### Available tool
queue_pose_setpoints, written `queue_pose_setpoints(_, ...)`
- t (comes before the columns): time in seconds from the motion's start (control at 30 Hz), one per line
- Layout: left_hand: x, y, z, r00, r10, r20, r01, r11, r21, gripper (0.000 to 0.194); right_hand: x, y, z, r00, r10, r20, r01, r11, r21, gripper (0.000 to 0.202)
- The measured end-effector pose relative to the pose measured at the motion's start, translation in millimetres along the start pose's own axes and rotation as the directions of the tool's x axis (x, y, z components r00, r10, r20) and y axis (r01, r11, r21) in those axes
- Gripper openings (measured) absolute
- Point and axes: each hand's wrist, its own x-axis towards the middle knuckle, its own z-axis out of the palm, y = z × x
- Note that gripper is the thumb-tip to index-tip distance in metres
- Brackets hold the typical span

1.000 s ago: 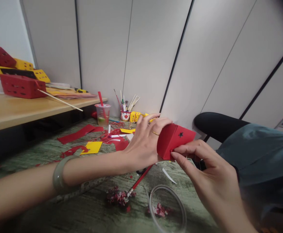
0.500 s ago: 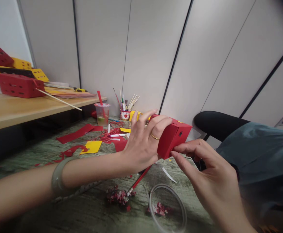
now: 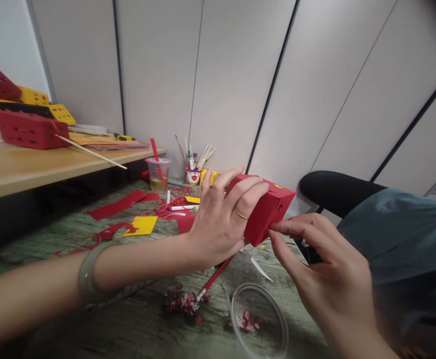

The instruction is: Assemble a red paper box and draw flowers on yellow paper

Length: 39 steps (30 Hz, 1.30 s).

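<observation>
Two hands at a red box (image 3: 266, 213), head view. The left hand (image 3: 218, 222) holds the box raised above the desk (image 3: 128, 331), its fingers curved around one side. The right hand (image 3: 328, 257) has its thumb and forefinger close together at the box's lower edge; whether they pinch anything cannot be told. Below lie a red stick (image 3: 218, 274) and a clear ring (image 3: 255, 285).

The left grip (image 3: 220, 217) holds a red box (image 3: 265, 214) while the right grip (image 3: 328, 259) touches its lower edge. From the box, a clear ring (image 3: 253, 286) lies at six o'clock, yellow paper (image 3: 143, 226) at nine, a brush holder (image 3: 193, 176) at ten.
</observation>
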Motion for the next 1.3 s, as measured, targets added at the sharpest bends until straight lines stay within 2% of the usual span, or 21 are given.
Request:
queue_pose_setpoints(0.27, -1, 0, -0.5, 1.0, 0.006, 0.004, -0.007, 0.999, 0.037, 0.049, 6, 1, 4, 0.998, -0.063, 0.016, 0.064, 0.993, -0.097, 0.007)
queue_pose_setpoints(0.5, -3, 1, -0.5, 0.998, -0.027, 0.061, 0.022, 0.997, 0.075, 0.054, 5, 4, 8, 0.995, -0.102, -0.015, 0.098, 0.984, -0.148, 0.007)
queue_pose_setpoints(0.93, -2, -1, -0.5, 0.999, 0.013, 0.03, -0.015, 0.998, 0.053, 0.052, 7, 10, 0, 0.99, -0.121, 0.079, 0.121, 0.993, 0.011, 0.009)
queue_pose_setpoints(1.2, 1, 1, -1.6, 1.0, -0.003, 0.016, 0.003, 0.999, 0.053, 0.052, 5, 5, 4, 0.982, -0.186, 0.005, 0.186, 0.979, -0.087, 0.009)
queue_pose_setpoints(1.3, 1, 0, -1.6, 1.0, -0.016, 0.007, 0.016, 0.999, 0.032, 0.053, 5, 3, 3, 0.986, -0.164, -0.029, 0.161, 0.984, -0.079, 0.009)
